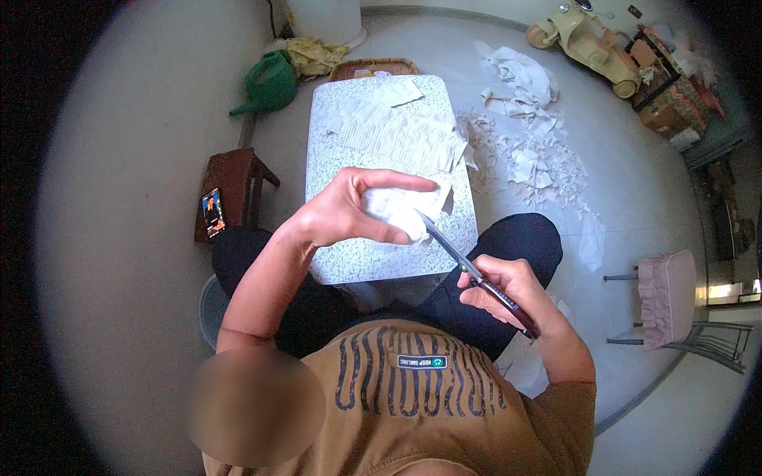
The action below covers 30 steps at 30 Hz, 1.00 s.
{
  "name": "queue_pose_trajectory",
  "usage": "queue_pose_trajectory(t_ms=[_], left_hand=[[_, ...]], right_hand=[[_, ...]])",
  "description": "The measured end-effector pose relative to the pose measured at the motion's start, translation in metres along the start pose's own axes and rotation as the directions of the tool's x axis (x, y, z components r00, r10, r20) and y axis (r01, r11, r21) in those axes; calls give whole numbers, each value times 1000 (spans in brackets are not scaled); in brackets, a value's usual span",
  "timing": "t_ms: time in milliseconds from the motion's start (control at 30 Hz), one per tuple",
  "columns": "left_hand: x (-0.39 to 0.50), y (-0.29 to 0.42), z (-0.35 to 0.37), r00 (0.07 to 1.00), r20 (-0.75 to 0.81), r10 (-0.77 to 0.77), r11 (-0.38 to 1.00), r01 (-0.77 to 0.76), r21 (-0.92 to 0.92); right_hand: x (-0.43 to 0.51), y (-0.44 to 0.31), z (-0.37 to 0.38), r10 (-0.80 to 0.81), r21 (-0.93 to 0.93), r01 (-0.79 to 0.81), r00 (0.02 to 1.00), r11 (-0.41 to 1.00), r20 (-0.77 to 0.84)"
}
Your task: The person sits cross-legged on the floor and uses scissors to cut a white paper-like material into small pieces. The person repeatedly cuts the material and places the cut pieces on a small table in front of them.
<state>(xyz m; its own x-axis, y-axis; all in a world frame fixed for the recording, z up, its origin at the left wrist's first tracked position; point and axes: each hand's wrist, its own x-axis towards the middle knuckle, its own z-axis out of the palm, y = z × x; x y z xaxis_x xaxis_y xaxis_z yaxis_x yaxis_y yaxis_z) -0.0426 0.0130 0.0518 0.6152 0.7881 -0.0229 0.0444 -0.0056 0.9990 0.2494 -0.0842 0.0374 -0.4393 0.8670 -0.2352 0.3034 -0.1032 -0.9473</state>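
My left hand (pixel 363 208) pinches a small white piece (pixel 390 205), cloth or paper, above a speckled white table (pixel 339 259). Dark-handled scissors (pixel 458 256) are in my right hand (pixel 506 285), their blades reaching up-left to the lower right part of that piece, near my left thumb. The blade tips lie against or in the white material; how far apart the blades are cannot be told. Beyond my hands, a striped white sheet (pixel 399 134) lies across the table, with a smaller white piece (pixel 400 93) at its far edge.
White scraps (pixel 545 172) cover the floor right of the table. A brown stool (pixel 229 184) with a lit phone (pixel 212 213) stands left. Further off are a green watering can (pixel 271 83), a woven tray (pixel 381 64), a toy scooter (pixel 595 50) and a chair (pixel 670 300).
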Motion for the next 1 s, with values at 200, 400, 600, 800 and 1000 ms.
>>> queue_pose_trajectory(t_ms=[200, 400, 600, 800, 1000], left_hand=[[5, 3, 5, 993, 108, 49, 995, -58, 83], [4, 4, 2, 987, 147, 62, 989, -81, 123], [5, -2, 1, 980, 193, 43, 995, -59, 78], [7, -3, 4, 975, 220, -11, 1000, 5, 28], [9, -8, 5, 963, 267, 37, 996, -55, 63]], right_hand=[[6, 2, -3, -76, -99, 77, 997, 992, 18], [4, -5, -6, -62, -138, 68, 997, 988, 46], [-1, -4, -13, -54, -147, 65, 996, 987, 77], [3, -11, -15, -53, -183, 72, 993, 981, 104], [8, -5, -11, -65, -172, 83, 992, 982, 111]])
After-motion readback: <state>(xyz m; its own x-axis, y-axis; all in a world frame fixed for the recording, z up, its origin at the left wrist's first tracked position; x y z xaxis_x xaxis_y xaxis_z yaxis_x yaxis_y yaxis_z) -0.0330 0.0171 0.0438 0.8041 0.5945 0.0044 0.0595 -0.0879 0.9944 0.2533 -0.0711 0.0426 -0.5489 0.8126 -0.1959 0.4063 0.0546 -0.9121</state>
